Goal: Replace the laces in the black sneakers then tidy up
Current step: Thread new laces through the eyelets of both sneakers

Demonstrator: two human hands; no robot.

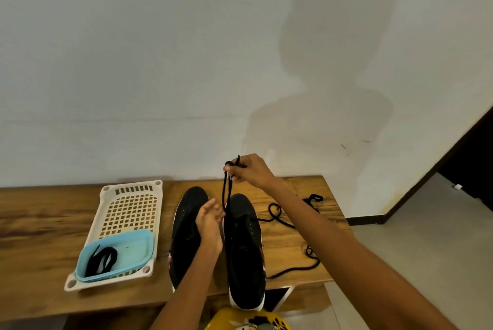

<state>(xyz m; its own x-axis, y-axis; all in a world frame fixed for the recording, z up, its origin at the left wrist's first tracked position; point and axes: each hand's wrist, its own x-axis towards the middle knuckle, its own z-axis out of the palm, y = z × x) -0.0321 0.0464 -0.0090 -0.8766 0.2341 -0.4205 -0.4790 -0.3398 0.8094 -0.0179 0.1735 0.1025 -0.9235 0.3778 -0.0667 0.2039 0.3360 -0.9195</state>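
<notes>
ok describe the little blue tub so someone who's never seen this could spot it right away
Start at the wooden table against the white wall and find the cream perforated tray left of the two black sneakers. The light blue tub sits in the tray's near end. It is the only blue thing there, and it holds a coiled flat black lace.

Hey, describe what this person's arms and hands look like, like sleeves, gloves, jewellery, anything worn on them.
Both forearms are bare up to the frame's bottom edge: no sleeves show. The left hand and right hand wear no gloves, and no rings, watch or bracelets are visible on the fingers or wrists. A bit of yellow patterned clothing shows at the bottom edge, between the arms.
</notes>
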